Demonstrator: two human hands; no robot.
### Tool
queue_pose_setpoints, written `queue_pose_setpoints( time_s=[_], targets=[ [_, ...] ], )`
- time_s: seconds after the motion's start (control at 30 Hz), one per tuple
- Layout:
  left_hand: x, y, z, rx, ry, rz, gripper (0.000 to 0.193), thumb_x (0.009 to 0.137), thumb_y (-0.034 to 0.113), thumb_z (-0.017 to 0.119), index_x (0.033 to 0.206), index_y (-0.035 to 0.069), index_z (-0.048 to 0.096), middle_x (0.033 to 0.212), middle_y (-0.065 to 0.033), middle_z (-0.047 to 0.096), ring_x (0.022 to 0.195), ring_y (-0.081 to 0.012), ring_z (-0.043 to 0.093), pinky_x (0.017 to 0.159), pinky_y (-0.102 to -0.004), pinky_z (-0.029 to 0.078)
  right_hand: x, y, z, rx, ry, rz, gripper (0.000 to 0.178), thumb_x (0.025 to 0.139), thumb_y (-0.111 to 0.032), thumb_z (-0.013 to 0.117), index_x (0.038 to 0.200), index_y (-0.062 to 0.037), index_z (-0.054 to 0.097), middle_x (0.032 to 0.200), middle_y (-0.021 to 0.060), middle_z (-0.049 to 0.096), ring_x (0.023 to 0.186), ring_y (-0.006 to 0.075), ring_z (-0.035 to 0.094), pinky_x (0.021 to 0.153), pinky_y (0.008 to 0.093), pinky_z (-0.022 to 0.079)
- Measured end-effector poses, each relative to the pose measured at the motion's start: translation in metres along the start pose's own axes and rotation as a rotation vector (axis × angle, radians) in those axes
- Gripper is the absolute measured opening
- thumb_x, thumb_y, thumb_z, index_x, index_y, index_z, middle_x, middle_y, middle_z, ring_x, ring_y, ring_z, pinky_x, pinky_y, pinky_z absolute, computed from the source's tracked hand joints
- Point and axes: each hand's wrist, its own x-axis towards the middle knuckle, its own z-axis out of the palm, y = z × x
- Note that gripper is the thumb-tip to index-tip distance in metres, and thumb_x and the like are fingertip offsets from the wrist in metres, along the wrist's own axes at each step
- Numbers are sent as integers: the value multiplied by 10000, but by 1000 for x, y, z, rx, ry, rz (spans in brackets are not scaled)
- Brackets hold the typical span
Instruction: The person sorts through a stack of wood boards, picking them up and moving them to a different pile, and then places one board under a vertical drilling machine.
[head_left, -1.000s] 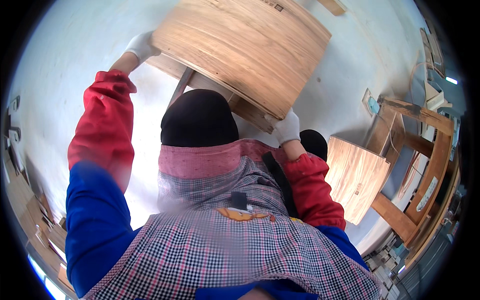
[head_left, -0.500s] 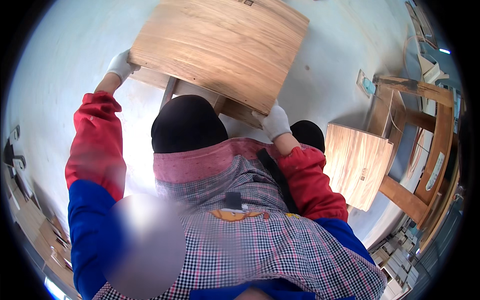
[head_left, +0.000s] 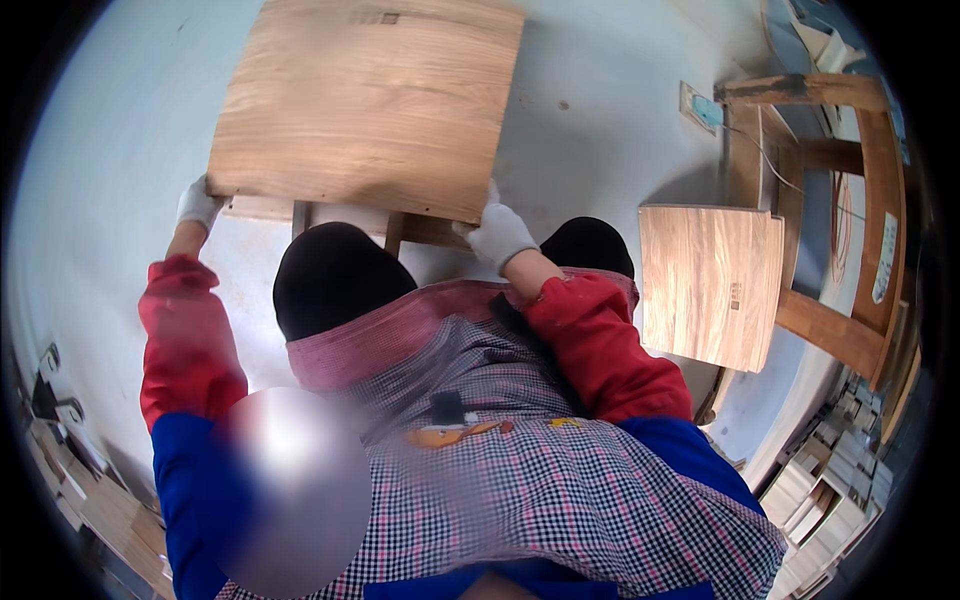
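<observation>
A square wood-grain panel (head_left: 365, 110) with a small dark stamp lies flat in front of me. Beneath its near edge, parts of a wooden frame (head_left: 395, 232) show between my knees and the panel. My white-gloved left hand (head_left: 200, 203) is closed round the near left corner. At the near right corner my right hand (head_left: 500, 237), also gloved in white, grips the panel's edge, with some fingers hidden against the wood. Most of what lies below the panel is hidden.
To my right stands a smaller wood-grain box (head_left: 708, 285), beside a brown wooden frame (head_left: 880, 180) with a thin cable. A teal object on a plate (head_left: 705, 108) lies behind it. Stacked pale pieces (head_left: 820, 500) fill the lower right; boards (head_left: 100, 490) line the lower left.
The panel has shifted left, farther from the box on the right, with both hands still on its corners. The whole view has turned, so its near edge looks more level.
</observation>
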Motion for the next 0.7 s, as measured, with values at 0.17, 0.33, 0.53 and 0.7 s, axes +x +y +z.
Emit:
queue_pose_setpoints(
  time_s=[0.17, 0.33, 0.53, 0.7],
  targets=[
    [37, -76, -2, 38, -12, 145, 441, 697, 52, 586, 1120, 22, 467, 1014, -136, 550, 909, -233, 534, 759, -335, 436, 3, 10, -20, 5, -99, -66, 863, 711, -273, 630, 1314, 107, 142, 975, 283, 576, 919, 384, 575, 784, 415, 456],
    [77, -137, -55, -194, 92, -2, 774, 682, -107, 474, 1385, 86, 212, 1358, -127, 337, 1188, -275, 395, 936, -357, 365, -40, 122, -121, 539, 585, -86, 625, 755, -256, 598, 1274, -28, 337, 983, 198, 593, 841, 315, 591, 760, 370, 465],
    [65, 27, -44, -18, 227, 137, 668, 735, -31, 518, 1355, 73, 293, 1326, -157, 386, 1183, -259, 415, 972, -358, 340, -186, 365, -171, -214, 1132, 609, 488, 698, -225, 663, 1127, -42, 520, 1036, 175, 558, 968, 351, 515, 859, 413, 415],
    [-2, 281, 52, 521, 27, 464, 658, 721, 68, 608, 1322, 82, 340, 1342, -139, 367, 1205, -328, 379, 1005, -381, 313, -235, 438, -226, -409, 983, 801, 627, 697, -305, 668, 1227, -81, 419, 1187, 151, 472, 1099, 331, 430, 924, 408, 360]
  ],
)
